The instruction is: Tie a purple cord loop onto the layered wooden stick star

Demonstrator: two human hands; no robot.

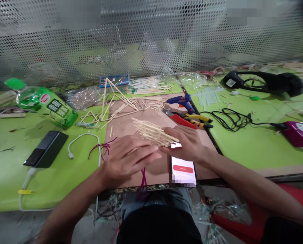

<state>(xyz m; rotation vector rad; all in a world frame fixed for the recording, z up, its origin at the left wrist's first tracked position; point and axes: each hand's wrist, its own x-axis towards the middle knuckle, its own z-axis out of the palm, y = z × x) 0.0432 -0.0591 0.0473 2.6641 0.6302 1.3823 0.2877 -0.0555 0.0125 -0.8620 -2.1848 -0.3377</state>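
Observation:
Both my hands meet over a brown board [131, 127] on the green table. My left hand [127, 159] has its fingers stretched and pressed against the near end of a bundle of thin wooden sticks [151, 131]. My right hand [185, 142] cups the bundle from the right side, fingers curled under it. The bundle lies slanted, its far end pointing up-left. A phone with a lit white screen [183, 169] lies under my right wrist. Purple string [103, 147] trails beside my left hand.
A stick frame [113, 98] and loose sticks lie further back. Blue glue gun [181, 101], red and yellow pliers [189, 119], black cable [232, 120], green bottle [46, 105], black power bank [46, 149], pink device [300, 134]. Perforated metal screen behind.

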